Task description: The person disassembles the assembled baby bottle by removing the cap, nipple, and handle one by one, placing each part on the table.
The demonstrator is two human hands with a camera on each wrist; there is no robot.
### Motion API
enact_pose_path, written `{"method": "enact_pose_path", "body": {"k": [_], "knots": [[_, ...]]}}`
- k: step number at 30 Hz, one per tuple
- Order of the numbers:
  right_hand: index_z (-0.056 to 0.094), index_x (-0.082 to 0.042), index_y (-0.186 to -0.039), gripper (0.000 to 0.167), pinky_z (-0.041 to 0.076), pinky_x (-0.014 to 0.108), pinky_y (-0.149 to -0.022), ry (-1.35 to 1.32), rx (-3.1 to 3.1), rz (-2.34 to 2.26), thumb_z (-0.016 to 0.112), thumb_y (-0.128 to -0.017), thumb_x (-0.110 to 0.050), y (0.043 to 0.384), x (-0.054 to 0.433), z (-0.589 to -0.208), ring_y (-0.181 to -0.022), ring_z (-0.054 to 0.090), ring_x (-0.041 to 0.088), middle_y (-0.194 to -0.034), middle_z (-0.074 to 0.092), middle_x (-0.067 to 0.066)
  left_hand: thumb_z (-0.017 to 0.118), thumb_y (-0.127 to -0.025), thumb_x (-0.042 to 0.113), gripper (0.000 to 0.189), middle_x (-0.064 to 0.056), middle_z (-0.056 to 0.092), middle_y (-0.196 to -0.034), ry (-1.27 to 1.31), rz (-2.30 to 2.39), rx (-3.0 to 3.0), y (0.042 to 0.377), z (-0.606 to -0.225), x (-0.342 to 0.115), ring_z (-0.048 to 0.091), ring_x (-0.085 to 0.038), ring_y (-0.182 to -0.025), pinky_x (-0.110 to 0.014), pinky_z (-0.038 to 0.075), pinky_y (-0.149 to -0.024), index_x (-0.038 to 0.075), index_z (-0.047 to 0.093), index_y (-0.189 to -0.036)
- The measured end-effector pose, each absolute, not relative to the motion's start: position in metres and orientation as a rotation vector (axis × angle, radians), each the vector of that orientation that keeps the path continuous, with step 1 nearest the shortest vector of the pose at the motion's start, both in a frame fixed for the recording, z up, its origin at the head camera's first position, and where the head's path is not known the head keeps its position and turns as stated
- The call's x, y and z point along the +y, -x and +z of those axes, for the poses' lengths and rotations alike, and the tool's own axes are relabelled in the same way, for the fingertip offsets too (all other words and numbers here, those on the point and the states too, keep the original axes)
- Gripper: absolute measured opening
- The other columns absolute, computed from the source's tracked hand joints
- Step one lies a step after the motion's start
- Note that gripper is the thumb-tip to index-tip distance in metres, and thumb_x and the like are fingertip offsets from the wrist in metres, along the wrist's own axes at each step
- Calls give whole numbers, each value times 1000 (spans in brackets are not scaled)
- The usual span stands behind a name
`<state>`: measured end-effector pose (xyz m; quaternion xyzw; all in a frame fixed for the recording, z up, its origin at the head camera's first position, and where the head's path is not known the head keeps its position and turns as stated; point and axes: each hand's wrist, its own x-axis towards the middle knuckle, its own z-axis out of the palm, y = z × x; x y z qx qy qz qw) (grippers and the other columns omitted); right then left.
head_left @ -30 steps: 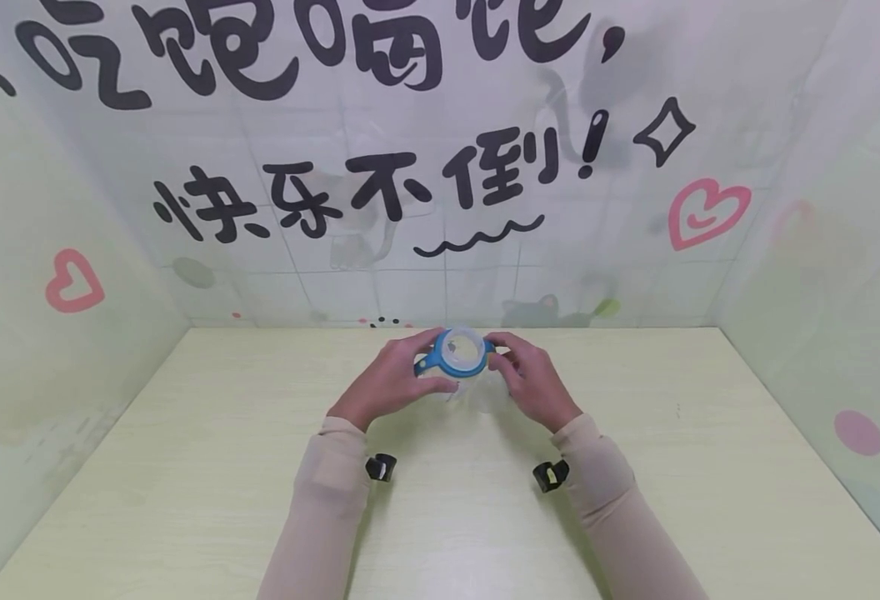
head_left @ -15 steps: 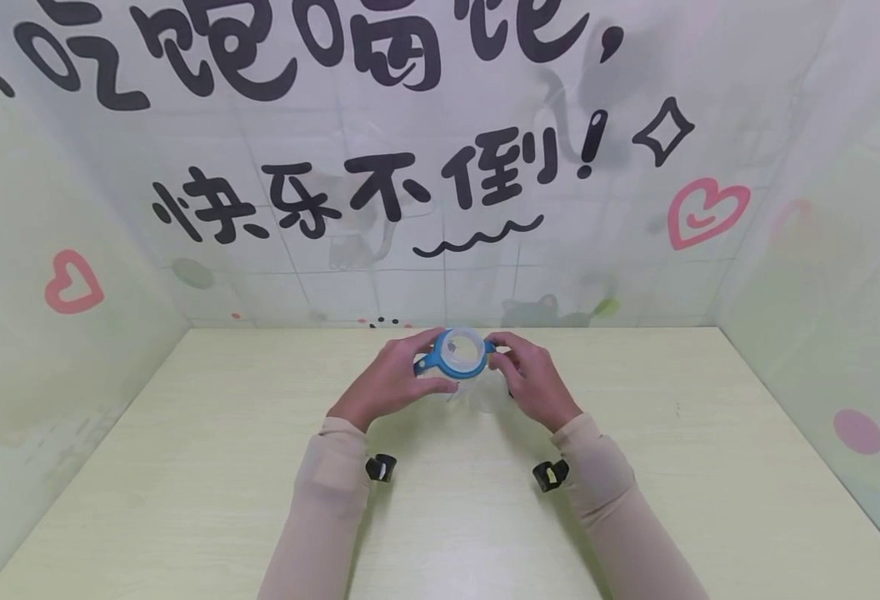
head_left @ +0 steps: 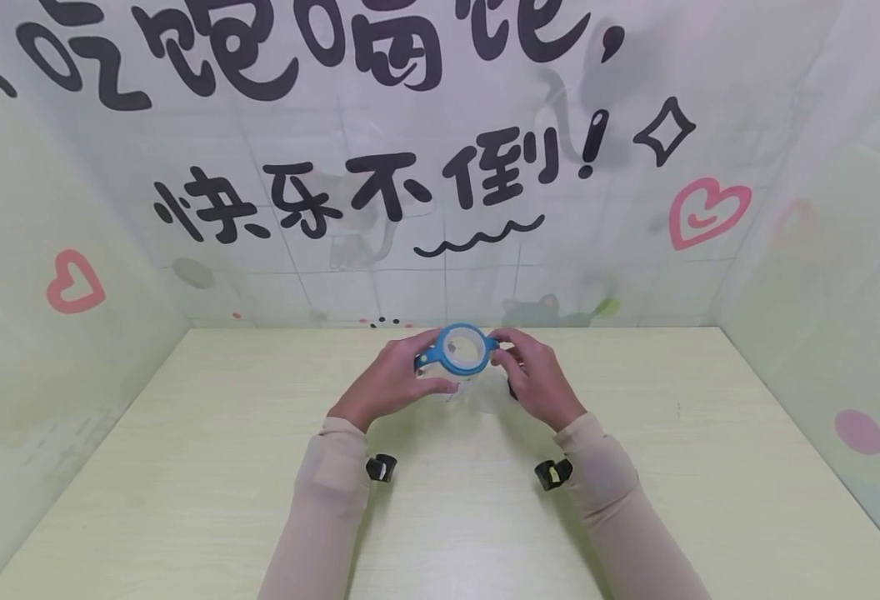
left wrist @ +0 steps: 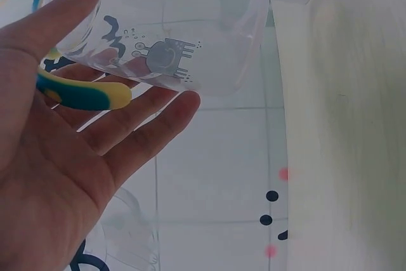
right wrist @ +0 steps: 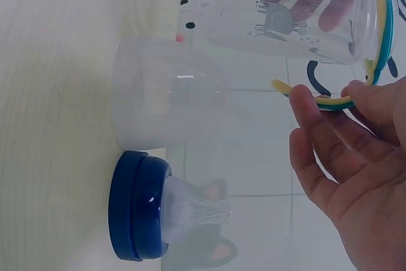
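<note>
A clear baby bottle (right wrist: pixel 279 11) with a printed scale and a grey animal stands upright at the back of the table. My left hand (head_left: pixel 387 383) grips its body, thumb in front and fingers behind. Around the bottle's mouth sits a blue-green and yellow handle ring (head_left: pixel 462 372) with two side handles. My right hand (head_left: pixel 541 379) pinches the right handle (right wrist: pixel 330 103) between thumb and fingers. In the left wrist view the other handle (left wrist: pixel 82 93) reaches down past my left palm.
Beside the bottle, a translucent domed cap (right wrist: pixel 165 93) stands on the pale table (head_left: pixel 440 533). Next to the cap is a nipple in a dark blue collar (right wrist: pixel 143 207), mostly behind my right hand in the head view. Printed walls enclose the table's back and sides.
The handle ring has risen slightly around the bottle's mouth, its far edge now showing above the rim. My right hand has shifted a little to the right; my left hand has stayed put.
</note>
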<state>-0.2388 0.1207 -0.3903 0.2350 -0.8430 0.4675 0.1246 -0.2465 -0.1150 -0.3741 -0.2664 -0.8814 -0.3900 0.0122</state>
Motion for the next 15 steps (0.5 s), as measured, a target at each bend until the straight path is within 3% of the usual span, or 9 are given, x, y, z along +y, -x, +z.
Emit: {"method": "enact_pose_path", "body": {"k": [9, 15], "knots": [[61, 2, -120, 21, 54, 49, -91, -701, -2408, 1326, 56, -100, -2, 235, 123, -381, -92, 72, 27, -110, 69, 15, 85, -80, 26, 75, -3, 65, -131, 827, -1231, -2736, 247, -375, -116, 61, -17, -114, -43, 49, -99, 11, 51, -145], [62, 2, -119, 20, 55, 49, -88, -682, -2381, 1337, 56, -100, -2, 233, 128, -375, -92, 72, 28, -106, 70, 14, 85, -81, 26, 73, -1, 64, -131, 829, -1249, -2743, 247, -375, -117, 61, -17, -108, -39, 55, -89, 16, 52, -145]]}}
